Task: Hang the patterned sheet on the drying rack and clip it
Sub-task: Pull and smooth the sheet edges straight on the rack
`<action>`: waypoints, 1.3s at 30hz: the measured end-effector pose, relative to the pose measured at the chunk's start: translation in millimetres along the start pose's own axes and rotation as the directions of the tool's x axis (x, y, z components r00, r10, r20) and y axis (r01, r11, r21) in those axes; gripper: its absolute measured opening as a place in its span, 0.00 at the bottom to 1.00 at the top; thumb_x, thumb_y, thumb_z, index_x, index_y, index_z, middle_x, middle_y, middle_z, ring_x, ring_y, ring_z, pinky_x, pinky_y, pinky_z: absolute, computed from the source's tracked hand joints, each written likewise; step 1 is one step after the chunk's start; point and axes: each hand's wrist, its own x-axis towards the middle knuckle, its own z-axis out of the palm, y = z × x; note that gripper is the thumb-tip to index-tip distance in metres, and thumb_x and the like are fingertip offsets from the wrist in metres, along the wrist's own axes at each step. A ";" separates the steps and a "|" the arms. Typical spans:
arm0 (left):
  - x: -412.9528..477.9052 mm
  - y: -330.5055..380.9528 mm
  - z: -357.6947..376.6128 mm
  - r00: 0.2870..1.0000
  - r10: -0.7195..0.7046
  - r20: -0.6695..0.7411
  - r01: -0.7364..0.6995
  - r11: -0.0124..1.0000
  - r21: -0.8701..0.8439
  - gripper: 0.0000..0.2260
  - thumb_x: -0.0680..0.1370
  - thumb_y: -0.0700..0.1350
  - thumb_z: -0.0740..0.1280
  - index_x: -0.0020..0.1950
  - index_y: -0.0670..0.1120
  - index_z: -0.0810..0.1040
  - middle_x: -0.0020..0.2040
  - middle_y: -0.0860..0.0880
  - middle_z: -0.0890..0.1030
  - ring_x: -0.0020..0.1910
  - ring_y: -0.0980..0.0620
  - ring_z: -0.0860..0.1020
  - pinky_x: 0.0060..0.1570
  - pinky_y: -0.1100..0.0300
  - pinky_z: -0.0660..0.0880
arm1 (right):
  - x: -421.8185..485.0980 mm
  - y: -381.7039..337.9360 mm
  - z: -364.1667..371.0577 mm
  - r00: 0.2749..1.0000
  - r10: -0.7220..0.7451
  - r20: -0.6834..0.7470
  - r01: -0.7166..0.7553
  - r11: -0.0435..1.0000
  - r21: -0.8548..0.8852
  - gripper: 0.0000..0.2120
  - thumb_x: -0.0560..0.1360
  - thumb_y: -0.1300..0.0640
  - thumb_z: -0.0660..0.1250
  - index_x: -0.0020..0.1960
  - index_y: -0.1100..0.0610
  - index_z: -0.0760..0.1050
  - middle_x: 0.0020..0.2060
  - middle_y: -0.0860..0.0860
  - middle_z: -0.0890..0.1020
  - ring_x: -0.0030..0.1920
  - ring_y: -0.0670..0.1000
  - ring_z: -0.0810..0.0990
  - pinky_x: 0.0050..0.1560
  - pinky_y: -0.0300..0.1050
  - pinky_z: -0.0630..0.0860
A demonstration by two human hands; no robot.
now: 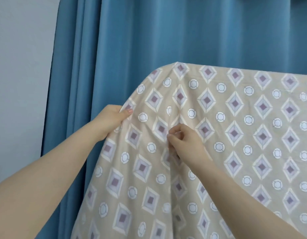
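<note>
1. The beige fabric sheet printed with mauve diamonds and white rings [235, 135] hangs draped over a high support. Its top fold runs from a rounded left corner out past the right side of the view. We judge that support to be the drying rack, though the cloth hides it wholly.
2. Our left hand [113, 118] grips the sheet's left edge just below that corner, fingers curled behind the cloth and thumb pressed on the front. We think it holds there to keep the edge taut and stop the cloth sliding while the other hand works.
3. Our right hand [183, 142] pinches a vertical crease left of the sheet's middle. Thumb and forefinger are closed on the ridge and the other fingers are curled in. The crease runs from the top corner down past the hand, so the pinch looks meant to tug the bunching out (or to draw the cloth down a little).
4. The two hands are near but apart, with puckered cloth between them; pulling against each other would flatten it.
5. No clip shows, in either hand or on the top fold, so we judge the hanging nearly done and the clipping not yet begun.
6. Behind hangs a pleated blue fabric curtain [149, 31], with a plain pale grey wall [20, 66] at the left. Whether sheet and curtain touch we cannot tell.
</note>
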 end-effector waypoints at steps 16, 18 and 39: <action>3.5 23.2 14.9 0.996 0.067 0.054 -0.062 0.995 -0.079 0.12 0.76 0.50 0.66 0.59 0.49 0.73 0.52 0.48 0.81 0.48 0.47 0.81 0.50 0.52 0.78 | 7.6 -10.8 -8.8 0.974 -0.075 -0.212 0.051 0.992 -0.115 0.02 0.74 0.58 0.62 0.45 0.52 0.71 0.32 0.45 0.75 0.34 0.46 0.74 0.37 0.42 0.71; 11.3 39.2 27.7 0.993 0.122 0.001 -0.121 0.992 -0.035 0.11 0.76 0.53 0.65 0.56 0.51 0.72 0.53 0.49 0.80 0.49 0.48 0.79 0.54 0.51 0.76 | 15.4 -19.1 -17.1 0.965 -0.098 -0.244 0.071 0.990 -0.120 0.02 0.74 0.58 0.61 0.46 0.52 0.70 0.34 0.45 0.77 0.35 0.48 0.75 0.38 0.45 0.71; 59.8 108.2 70.9 0.860 0.510 -0.001 -0.369 0.624 0.689 0.15 0.82 0.53 0.47 0.59 0.47 0.68 0.52 0.47 0.78 0.47 0.45 0.73 0.41 0.55 0.65 | 134.5 -82.7 -74.4 0.881 -0.465 -0.087 0.154 0.456 -0.876 0.20 0.81 0.43 0.45 0.48 0.55 0.69 0.45 0.51 0.73 0.55 0.56 0.70 0.59 0.52 0.58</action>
